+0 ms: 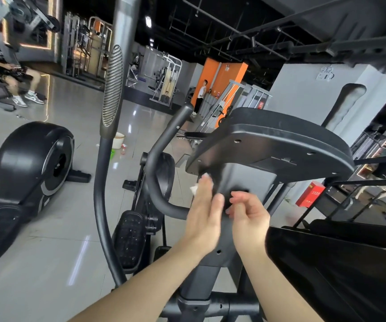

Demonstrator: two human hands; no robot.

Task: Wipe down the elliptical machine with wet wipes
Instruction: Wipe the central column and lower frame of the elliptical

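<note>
I stand at a black elliptical machine (268, 145), looking at the back of its console. My left hand (204, 205) lies flat with straight fingers against the console's central post (241, 175), pressing a white wet wipe (194, 188) whose corner shows beyond the fingers. My right hand (249, 213) hovers just right of it by the post, fingers loosely curled and holding nothing. The left hand is motion-blurred. A curved black handlebar (157, 163) passes just left of my hands.
A tall moving arm with a ribbed grip (111, 89) rises on the left. A second elliptical (31, 163) stands further left. A bucket and bottles (118, 141) sit on the grey floor. A seated person (3, 66) is far left; another person stands by orange pillars (201, 94).
</note>
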